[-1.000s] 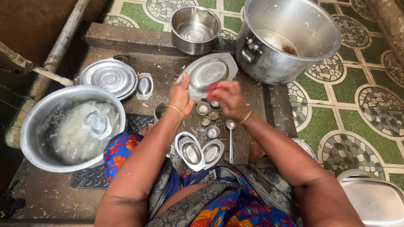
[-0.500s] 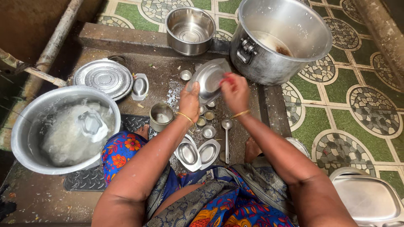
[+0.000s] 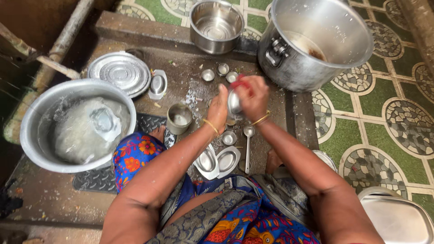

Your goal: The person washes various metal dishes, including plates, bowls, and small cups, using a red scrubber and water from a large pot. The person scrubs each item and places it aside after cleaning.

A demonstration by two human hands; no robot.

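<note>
Over the wet stone slab [image 3: 190,72], both hands, left [image 3: 218,108] and right [image 3: 253,97], clasp a small steel plate [image 3: 234,103].

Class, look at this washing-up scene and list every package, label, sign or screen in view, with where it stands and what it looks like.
None in view: no package, label, sign or screen shows.
Only bare metal ware lies about: a large pot, a basin of soapy water, a ridged lid.
Both hands, left hand and right hand, are on a small steel dish.
</note>
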